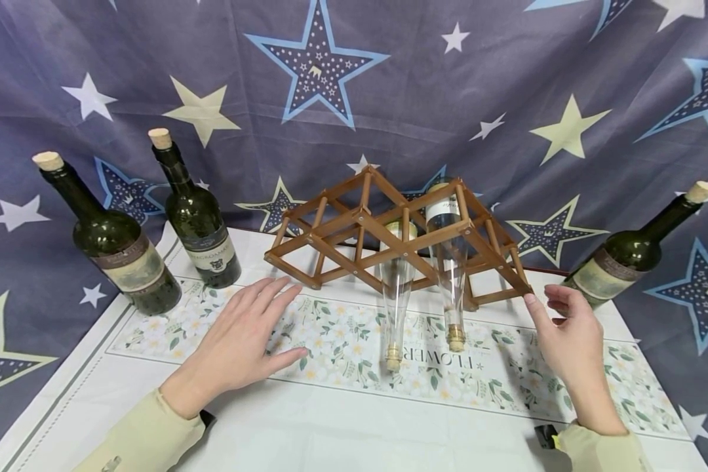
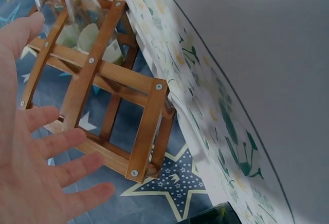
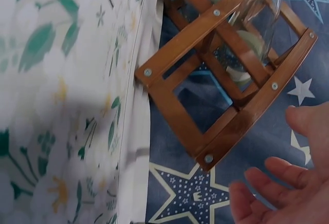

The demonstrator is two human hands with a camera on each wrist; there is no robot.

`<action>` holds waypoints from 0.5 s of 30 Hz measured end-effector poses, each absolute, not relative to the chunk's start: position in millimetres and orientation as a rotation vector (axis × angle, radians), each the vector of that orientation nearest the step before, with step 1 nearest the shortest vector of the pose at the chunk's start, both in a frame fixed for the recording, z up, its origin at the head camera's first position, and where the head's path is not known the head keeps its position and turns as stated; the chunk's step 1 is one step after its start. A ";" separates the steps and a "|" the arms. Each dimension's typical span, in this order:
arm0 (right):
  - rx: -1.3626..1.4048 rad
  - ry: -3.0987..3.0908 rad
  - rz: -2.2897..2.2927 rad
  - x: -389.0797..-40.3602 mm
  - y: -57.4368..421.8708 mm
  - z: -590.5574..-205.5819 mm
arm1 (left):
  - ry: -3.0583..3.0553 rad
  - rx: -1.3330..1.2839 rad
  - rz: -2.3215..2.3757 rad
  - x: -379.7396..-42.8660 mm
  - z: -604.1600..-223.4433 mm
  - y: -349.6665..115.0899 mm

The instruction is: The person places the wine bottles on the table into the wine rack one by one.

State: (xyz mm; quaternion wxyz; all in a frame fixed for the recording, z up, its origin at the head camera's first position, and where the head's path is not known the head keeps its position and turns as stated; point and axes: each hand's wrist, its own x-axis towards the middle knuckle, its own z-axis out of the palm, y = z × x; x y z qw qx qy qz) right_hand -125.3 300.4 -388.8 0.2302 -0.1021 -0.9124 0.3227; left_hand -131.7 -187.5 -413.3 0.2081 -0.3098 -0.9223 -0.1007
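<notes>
A brown wooden lattice wine rack (image 1: 405, 254) stands toward the back of the table. Two clear glass bottles with corks lie in it, one bottle (image 1: 396, 295) left of the other (image 1: 446, 262), their necks pointing to the front. My left hand (image 1: 230, 344) hovers with spread fingers in front of the rack's left end; the left wrist view shows its palm (image 2: 31, 157) facing the slats. Beside the rack's right corner is my right hand (image 1: 575, 337), its thumb near the wood and fingers loosely bent. Nothing is between its fingers (image 3: 280, 178) in the right wrist view.
Two dark green corked bottles stand at the left, one bottle (image 1: 124, 255) in front of the other (image 1: 206, 229). A third green bottle (image 1: 616, 265) stands behind my right hand. A flowered runner (image 1: 336, 341) crosses the white table (image 1: 330, 432); a star-patterned curtain (image 1: 389, 85) hangs behind.
</notes>
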 end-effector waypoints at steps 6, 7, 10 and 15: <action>-0.315 -2.458 0.862 -126.5 309.5 -390.3 | -2.570 -0.860 -0.278 -134.4 -411.6 -184.8; -0.323 -2.449 0.859 -126.8 311.1 -390.6 | -2.572 -0.858 -0.278 -134.7 -411.6 -184.5; -0.348 -2.422 0.849 -127.8 316.1 -391.8 | -2.579 -0.853 -0.275 -135.2 -411.2 -183.2; -0.398 -2.379 0.847 -129.7 325.8 -394.7 | -2.584 -0.850 -0.275 -135.9 -409.8 -181.3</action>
